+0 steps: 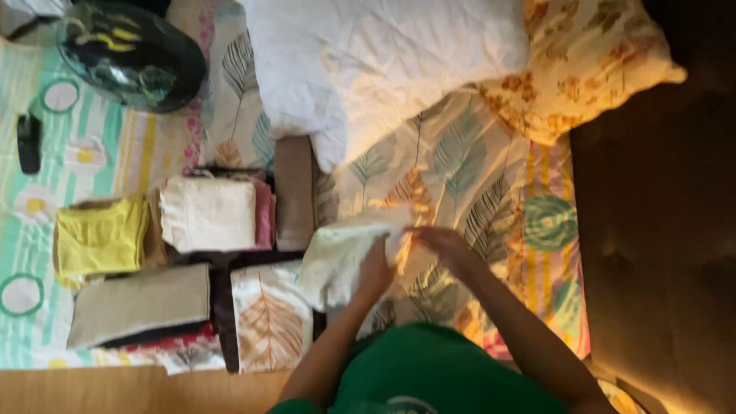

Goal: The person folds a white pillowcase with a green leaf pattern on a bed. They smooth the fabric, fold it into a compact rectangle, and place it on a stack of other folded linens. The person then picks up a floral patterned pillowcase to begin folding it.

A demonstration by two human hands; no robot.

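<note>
A pale cream cloth (341,257) lies partly folded on the leaf-patterned bedsheet (452,165) in front of me. My left hand (376,272) grips its right edge from below. My right hand (441,241) rests on the cloth's upper right corner, fingers curled over it. To the left lie several folded garments: a yellow one (100,238), a white one (207,213) on a pink one, a brown one (294,192), a khaki one (142,303) and a leaf-print one (268,318).
A dark helmet (130,54) sits at the top left and a black remote-like object (29,142) near the left edge. A white quilt (383,61) and a floral pillow (590,61) lie at the top. Dark floor (659,253) runs along the right.
</note>
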